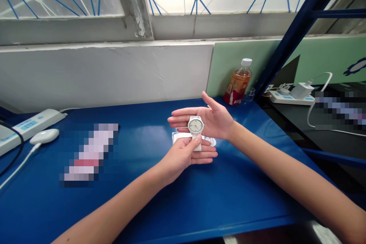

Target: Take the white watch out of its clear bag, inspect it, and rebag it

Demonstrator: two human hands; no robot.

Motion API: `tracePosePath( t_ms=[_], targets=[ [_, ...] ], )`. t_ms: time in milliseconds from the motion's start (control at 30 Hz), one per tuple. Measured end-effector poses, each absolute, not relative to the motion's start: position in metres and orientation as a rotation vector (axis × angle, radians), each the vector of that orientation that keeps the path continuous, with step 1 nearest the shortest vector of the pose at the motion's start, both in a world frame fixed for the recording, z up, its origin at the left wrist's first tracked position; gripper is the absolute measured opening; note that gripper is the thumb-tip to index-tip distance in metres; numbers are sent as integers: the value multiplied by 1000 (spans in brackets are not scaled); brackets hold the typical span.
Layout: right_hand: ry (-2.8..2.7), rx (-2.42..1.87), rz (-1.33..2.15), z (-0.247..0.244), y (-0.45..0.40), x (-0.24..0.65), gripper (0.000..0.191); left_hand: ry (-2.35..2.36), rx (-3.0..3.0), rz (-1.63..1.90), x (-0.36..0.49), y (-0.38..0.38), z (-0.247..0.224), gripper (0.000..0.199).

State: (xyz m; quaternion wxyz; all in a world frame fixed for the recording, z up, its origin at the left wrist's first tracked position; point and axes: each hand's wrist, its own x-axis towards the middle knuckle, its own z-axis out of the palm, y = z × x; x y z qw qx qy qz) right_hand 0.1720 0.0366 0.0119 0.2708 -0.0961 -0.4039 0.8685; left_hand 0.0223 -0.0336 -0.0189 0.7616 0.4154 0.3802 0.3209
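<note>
A white wristwatch point(196, 125) with a round pale dial is held up over the blue table. My left hand point(187, 152) pinches its lower strap between thumb and fingers, the other fingers stretched to the right. Just behind the watch, my right hand point(213, 121) is open, palm up, with its fingers pointing left and its thumb raised. The dial lies in front of the right fingers; whether it rests on them I cannot tell. Beneath both hands is a clear and white package point(211, 142), mostly hidden by them.
On the blue table point(137, 198), a pixelated flat object point(91, 152) lies left. A white power strip point(37, 127) and white charger point(44, 136) with cables sit farther left. A drink bottle point(238, 84) stands at the back right, near a blue metal post point(286, 49).
</note>
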Motion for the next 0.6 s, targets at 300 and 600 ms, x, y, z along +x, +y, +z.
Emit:
tracePosePath(
  t_ms=[300,600],
  targets=[
    [-1074,-333,2329,12,36,172,80,795,886,701,20,-32,-22,35],
    [-1019,-382,2321,7,38,170,77,774,831,687,21,-31,-24,41]
  ],
)
